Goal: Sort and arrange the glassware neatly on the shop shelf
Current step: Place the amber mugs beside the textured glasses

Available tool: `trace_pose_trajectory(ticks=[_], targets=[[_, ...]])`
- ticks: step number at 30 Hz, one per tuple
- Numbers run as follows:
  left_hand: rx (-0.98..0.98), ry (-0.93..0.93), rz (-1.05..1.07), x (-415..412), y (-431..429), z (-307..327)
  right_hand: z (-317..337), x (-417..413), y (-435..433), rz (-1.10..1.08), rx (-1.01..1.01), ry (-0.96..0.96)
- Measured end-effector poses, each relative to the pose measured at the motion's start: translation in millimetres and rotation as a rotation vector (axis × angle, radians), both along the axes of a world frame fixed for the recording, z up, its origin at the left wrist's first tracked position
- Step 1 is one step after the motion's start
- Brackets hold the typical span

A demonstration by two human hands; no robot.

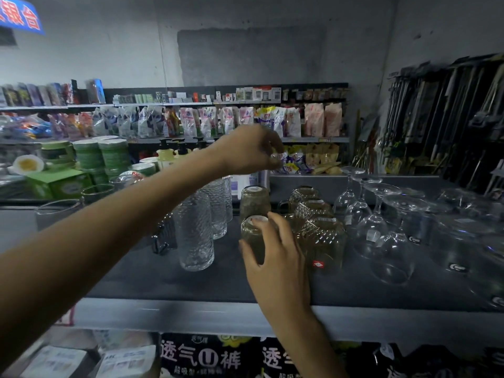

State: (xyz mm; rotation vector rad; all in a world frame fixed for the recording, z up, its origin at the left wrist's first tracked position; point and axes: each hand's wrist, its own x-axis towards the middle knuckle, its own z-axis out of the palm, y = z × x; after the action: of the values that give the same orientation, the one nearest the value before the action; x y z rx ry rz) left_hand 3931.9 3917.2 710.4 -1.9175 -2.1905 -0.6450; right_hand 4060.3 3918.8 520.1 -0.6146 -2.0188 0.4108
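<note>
A dark shelf carries rows of glassware. My right hand grips a small upside-down amber glass near the shelf's middle, thumb on its left and fingers on its right. A matching amber glass stands behind it. My left hand is raised above the back of the shelf with curled fingers, and blur hides whether it holds anything. Below my left forearm stand tall textured clear glasses. To the right of my right hand sit diamond-patterned amber mugs.
Upside-down wine glasses and other clear glasses fill the shelf's right part. Plain tumblers stand at the far left. Boxed goods sit on the shelf below. Further shop shelves with packets stand behind.
</note>
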Motion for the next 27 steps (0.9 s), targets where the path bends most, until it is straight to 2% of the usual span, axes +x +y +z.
trace_pose_trajectory(ticks=[5, 7, 10, 13, 16, 19, 27], targets=[[0.326, -0.251, 0.052, 33, -83, -54, 14, 12, 6, 0.080, -0.095, -0.085], [0.376, -0.322, 0.105, 39, -97, -93, 24, 15, 10, 0.115, -0.109, -0.153], [0.305, -0.411, 0.172, 41, -96, -142, 34, 15, 18, 0.155, -0.085, -0.184], [0.264, -0.492, 0.208, 42, -88, -166, 43, 14, 26, 0.167, -0.093, -0.229], [0.300, -0.579, 0.220, 40, -79, -181, 49, 12, 32, 0.175, -0.095, -0.262], [0.355, -0.588, 0.238, 37, -72, -185, 59, 10, 35, 0.171, -0.079, -0.327], [0.252, -0.519, 0.345, 36, -59, -174, 117, -5, 61, 0.229, -0.032, -0.782]])
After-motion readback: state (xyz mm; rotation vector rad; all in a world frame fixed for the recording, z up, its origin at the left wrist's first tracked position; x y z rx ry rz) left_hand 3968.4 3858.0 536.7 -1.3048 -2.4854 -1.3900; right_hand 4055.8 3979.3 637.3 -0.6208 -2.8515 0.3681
